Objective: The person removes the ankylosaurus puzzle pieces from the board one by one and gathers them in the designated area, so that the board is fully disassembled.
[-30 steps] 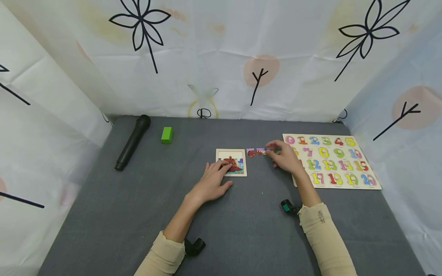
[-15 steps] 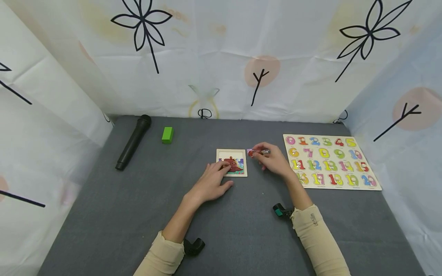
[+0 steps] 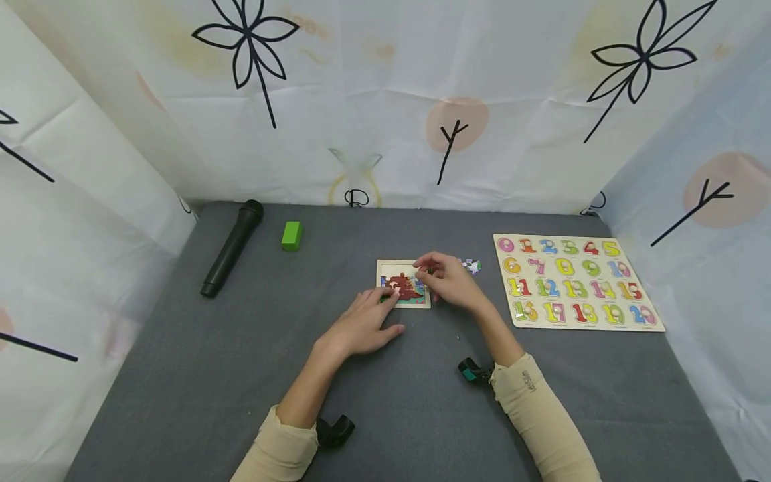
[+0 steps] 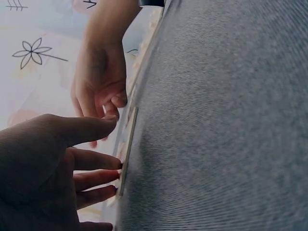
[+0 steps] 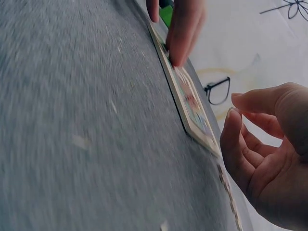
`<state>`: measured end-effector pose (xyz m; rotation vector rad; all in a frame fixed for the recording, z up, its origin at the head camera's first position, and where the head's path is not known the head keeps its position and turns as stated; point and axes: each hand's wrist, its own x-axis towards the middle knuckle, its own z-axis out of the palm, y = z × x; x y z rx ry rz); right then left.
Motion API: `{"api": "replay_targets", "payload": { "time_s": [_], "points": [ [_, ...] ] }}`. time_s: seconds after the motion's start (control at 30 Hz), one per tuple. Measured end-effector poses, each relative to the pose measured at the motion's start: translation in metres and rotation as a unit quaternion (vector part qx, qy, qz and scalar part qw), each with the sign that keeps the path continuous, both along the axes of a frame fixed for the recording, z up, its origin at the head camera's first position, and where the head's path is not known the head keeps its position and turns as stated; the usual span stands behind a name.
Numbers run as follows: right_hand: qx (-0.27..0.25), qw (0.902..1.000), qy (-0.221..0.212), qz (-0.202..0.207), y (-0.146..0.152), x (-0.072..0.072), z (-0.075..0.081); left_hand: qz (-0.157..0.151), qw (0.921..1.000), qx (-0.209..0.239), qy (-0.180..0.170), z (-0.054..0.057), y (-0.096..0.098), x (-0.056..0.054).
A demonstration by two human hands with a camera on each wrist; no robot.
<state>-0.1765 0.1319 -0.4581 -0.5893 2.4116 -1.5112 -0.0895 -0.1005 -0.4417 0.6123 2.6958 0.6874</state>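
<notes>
A small picture puzzle in a pale wooden frame (image 3: 385, 266) lies mid-table, its picture a reddish-brown figure. My left hand (image 3: 358, 326) rests fingertips on the puzzle's lower left, fingers extended and thumb apart. In the left wrist view, those fingertips (image 4: 115, 164) touch the frame's edge. At the puzzle's right side is my right hand (image 3: 448, 281), fingers bent. In the right wrist view, its thumb and index fingertips (image 5: 233, 113) come close together above the frame's corner; I cannot tell whether a thin piece is between them. Loose puzzle pieces (image 3: 470, 266) show beyond the right hand.
A number board (image 3: 578, 281) with coloured figures 0 to 20 lies at the right. A green block (image 3: 292, 236) and a black microphone (image 3: 231, 249) are at the back left. White patterned cloth (image 3: 385, 100) walls the grey table's (image 3: 421, 408) back and sides.
My right hand has moved left from the far end of the loose pieces to the puzzle's right edge, uncovering the number board and the far pieces. My left hand has shifted only slightly.
</notes>
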Motion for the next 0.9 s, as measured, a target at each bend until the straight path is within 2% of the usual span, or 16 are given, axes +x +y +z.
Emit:
{"api": "replay_targets", "payload": {
  "time_s": [0.2,0.43,0.57,0.67,0.8,0.9],
  "points": [
    [-0.010,0.9994,-0.027,0.021,-0.020,0.002,0.001,-0.003,0.9994,0.006,-0.034,0.005,-0.003,0.002],
    [-0.003,0.9984,-0.033,0.047,-0.044,-0.002,-0.004,0.008,0.9978,0.016,-0.064,0.003,-0.008,0.000],
    [0.017,0.9982,-0.019,0.053,-0.053,-0.005,-0.005,0.004,0.9978,0.028,-0.060,-0.009,-0.013,-0.006],
    [0.038,0.9979,-0.006,0.052,-0.056,-0.005,-0.006,0.004,0.9974,0.030,-0.065,-0.009,-0.014,-0.005],
    [0.067,0.9967,0.011,0.044,-0.059,-0.006,-0.007,0.006,0.9964,0.028,-0.080,0.005,-0.013,-0.001],
    [0.087,0.9952,0.022,0.039,-0.060,-0.008,-0.008,0.009,0.9965,0.021,-0.081,0.007,-0.012,0.000]
  ]
}}
